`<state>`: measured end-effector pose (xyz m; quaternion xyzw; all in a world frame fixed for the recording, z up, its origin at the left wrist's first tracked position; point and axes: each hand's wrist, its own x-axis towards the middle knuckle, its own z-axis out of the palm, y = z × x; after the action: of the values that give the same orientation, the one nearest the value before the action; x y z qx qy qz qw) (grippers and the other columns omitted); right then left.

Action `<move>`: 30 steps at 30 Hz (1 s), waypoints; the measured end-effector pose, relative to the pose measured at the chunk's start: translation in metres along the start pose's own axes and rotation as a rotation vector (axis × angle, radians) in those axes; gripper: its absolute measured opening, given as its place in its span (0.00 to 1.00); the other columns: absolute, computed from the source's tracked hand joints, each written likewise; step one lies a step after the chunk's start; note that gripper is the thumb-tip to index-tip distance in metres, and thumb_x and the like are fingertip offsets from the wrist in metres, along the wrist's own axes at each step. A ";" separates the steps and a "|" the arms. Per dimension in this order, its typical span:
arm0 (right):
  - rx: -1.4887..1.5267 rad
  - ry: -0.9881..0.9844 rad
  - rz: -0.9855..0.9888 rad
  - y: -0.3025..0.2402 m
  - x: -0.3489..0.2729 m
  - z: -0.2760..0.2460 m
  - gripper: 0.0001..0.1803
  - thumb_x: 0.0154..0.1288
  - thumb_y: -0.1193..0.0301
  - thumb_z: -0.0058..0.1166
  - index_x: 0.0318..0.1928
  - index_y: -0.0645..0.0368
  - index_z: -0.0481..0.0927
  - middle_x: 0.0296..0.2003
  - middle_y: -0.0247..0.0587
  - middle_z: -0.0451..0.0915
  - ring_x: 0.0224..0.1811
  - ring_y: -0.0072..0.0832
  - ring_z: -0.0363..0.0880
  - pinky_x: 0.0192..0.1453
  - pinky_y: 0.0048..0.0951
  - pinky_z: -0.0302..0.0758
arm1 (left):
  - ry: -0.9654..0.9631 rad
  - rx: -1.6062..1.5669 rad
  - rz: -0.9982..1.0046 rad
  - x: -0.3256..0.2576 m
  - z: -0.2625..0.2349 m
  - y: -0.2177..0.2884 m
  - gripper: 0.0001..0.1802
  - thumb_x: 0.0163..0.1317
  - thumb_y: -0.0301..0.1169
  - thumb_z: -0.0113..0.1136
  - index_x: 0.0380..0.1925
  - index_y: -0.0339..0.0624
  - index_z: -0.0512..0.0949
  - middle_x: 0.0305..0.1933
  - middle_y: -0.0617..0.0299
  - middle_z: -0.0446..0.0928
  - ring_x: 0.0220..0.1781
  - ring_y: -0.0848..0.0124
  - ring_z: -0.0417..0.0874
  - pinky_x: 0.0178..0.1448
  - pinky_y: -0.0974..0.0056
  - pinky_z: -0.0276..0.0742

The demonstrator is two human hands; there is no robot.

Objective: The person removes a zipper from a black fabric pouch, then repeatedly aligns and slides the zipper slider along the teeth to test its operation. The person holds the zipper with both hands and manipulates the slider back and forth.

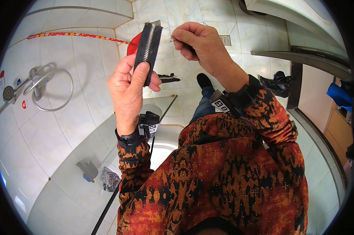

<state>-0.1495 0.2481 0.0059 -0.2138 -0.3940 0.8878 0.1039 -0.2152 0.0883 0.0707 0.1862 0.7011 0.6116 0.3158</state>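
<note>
Upright in front of me is a black zipper strip (152,47) with silvery metal teeth down its middle. My left hand (128,84) is closed on its lower end, the thumb pressed flat across the front. Just right of the strip, apart from it, my right hand (198,43) is closed in a pinch. Something small and dark shows under its curled fingers, too little to name. Beyond the left hand, another black strip with a pale edge (169,78) lies on the tiled floor. Dark wrist devices sit on both my wrists.
A red object (134,44) with a long patterned red handle (79,34) is at the far left. A shower head (8,93) and looped hose hang on the left wall. A black plastic bag (278,84) lies at right, near a doorway. A floor drain (225,40) is ahead.
</note>
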 end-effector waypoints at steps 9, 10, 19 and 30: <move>-0.023 -0.035 -0.064 0.005 0.002 0.013 0.09 0.52 0.70 0.59 0.25 0.63 0.74 0.17 0.32 0.71 0.14 0.15 0.64 0.16 0.16 0.61 | 0.014 0.082 -0.110 -0.001 0.006 0.000 0.09 0.62 0.28 0.49 0.37 0.33 0.71 0.19 0.61 0.72 0.16 0.77 0.70 0.21 0.75 0.64; -0.035 -0.030 -0.069 0.006 0.002 0.014 0.09 0.52 0.70 0.59 0.26 0.63 0.74 0.17 0.32 0.72 0.14 0.15 0.64 0.17 0.16 0.61 | 0.032 0.073 -0.134 -0.001 0.006 0.000 0.09 0.62 0.28 0.49 0.37 0.33 0.72 0.18 0.62 0.72 0.16 0.78 0.69 0.20 0.76 0.63; 0.017 0.073 -0.050 0.001 0.012 0.002 0.06 0.56 0.73 0.53 0.27 0.64 0.75 0.20 0.34 0.74 0.16 0.15 0.65 0.17 0.16 0.62 | 0.023 0.030 -0.141 -0.002 -0.003 -0.004 0.07 0.61 0.26 0.50 0.36 0.33 0.73 0.16 0.66 0.70 0.11 0.83 0.63 0.15 0.78 0.55; -0.719 -0.413 -0.465 -0.016 0.007 0.003 0.04 0.55 0.75 0.51 0.30 0.64 0.76 0.19 0.29 0.73 0.22 0.14 0.67 0.26 0.17 0.64 | -0.014 0.154 -0.255 -0.007 -0.001 0.003 0.12 0.59 0.24 0.50 0.43 0.33 0.75 0.17 0.70 0.69 0.12 0.86 0.62 0.14 0.79 0.53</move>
<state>-0.1571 0.2593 0.0175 0.0385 -0.7260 0.6725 0.1387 -0.2113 0.0832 0.0749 0.1234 0.7619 0.5094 0.3805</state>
